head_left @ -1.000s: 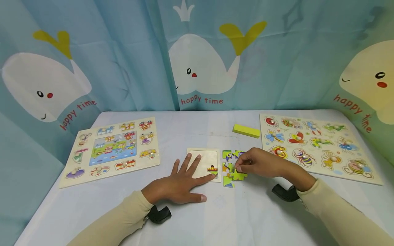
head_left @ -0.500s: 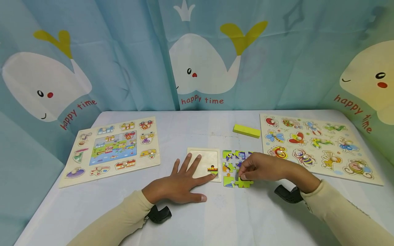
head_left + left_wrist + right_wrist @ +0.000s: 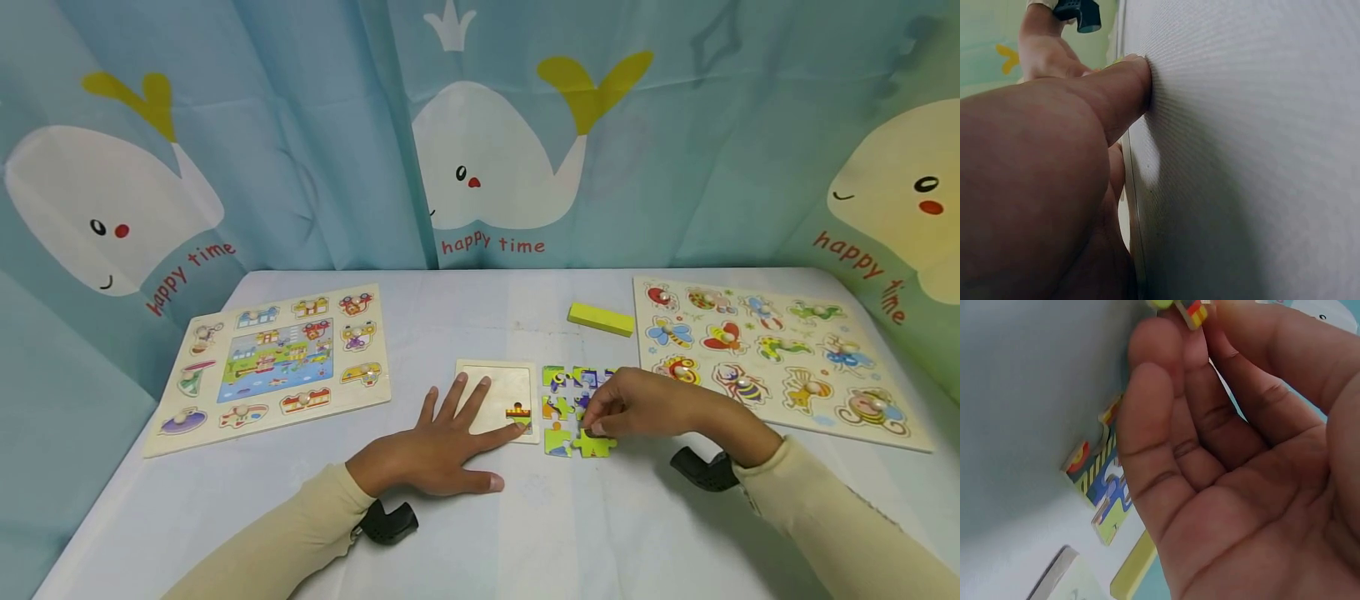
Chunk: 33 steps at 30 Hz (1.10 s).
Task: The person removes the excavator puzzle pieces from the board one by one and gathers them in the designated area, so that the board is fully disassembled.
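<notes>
My left hand [image 3: 438,454] lies with spread fingers on the small wooden puzzle tray [image 3: 504,385]; its index fingertip touches the boat-printed puzzle piece [image 3: 517,412] in the tray's lower right corner. In the left wrist view, the thumb [image 3: 1125,84] rests on the cloth. Just right of the tray, my right hand [image 3: 645,403] pinches the edge of a green puzzle piece [image 3: 595,447] at the bottom of a loose grid. Its red and yellow printed edge [image 3: 1196,314] shows at the fingertips in the right wrist view. Several other puzzle pieces [image 3: 557,408] lie around it, some partly hidden by the hand.
A vehicle knob puzzle board [image 3: 171,446] lies at the left, an insect knob puzzle board [image 3: 918,433] at the right. Behind the loose pieces is a yellow-green block [image 3: 601,319]. A whale-print curtain [image 3: 337,167] stands along the table's back edge.
The right hand has brought the green piece down and slightly right into the bottom row, then risen very slightly. The left hand has stayed in place.
</notes>
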### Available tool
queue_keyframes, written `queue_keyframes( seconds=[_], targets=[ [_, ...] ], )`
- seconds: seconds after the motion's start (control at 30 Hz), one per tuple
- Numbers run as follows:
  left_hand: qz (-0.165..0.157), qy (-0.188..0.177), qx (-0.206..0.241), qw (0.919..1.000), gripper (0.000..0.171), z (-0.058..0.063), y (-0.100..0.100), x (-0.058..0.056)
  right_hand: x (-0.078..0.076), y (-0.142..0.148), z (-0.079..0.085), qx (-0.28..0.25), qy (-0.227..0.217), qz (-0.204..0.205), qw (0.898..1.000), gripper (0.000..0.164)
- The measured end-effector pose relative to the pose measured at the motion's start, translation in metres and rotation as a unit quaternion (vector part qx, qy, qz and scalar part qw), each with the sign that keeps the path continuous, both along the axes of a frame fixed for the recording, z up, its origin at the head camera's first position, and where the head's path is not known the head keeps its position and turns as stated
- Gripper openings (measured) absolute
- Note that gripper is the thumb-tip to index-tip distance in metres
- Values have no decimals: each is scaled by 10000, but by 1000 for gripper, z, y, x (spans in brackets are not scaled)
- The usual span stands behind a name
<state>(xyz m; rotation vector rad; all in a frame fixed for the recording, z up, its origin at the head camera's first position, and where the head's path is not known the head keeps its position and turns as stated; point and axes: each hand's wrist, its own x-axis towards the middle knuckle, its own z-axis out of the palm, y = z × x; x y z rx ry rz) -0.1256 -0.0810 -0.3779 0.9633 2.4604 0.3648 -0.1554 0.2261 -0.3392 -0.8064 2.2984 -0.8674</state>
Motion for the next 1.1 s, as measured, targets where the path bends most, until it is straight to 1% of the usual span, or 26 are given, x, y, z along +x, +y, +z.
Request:
queue_keyframes(
  seconds=[0.27,0.43,0.63,0.77,0.87,0.97,1.1],
  targets=[
    [-33,7,-22,10000,65,0,0,-1,-4,4,0,48,-154,-84,9998,9],
    [-23,14,-73,10000,66,-1,1,-1,-7,5,0,70,-134,-109,9998,10],
    [-11,17,-71,10000,65,0,1,-1,-10,5,1,-125,-72,-146,9998,11],
    [-13,30,-1,10000,65,-1,1,-1,-12,0,2,-302,-86,-254,9992,12],
    [-10,43,80,10000,66,0,1,-1,-13,-6,1,-311,7,-294,9991,12],
    [5,55,118,9999,66,2,1,-1,-15,-13,0,-273,79,-312,9991,13],
    [32,91,64,9999,67,7,3,-1,-18,-22,0,-346,110,-297,9989,15]
  ],
)
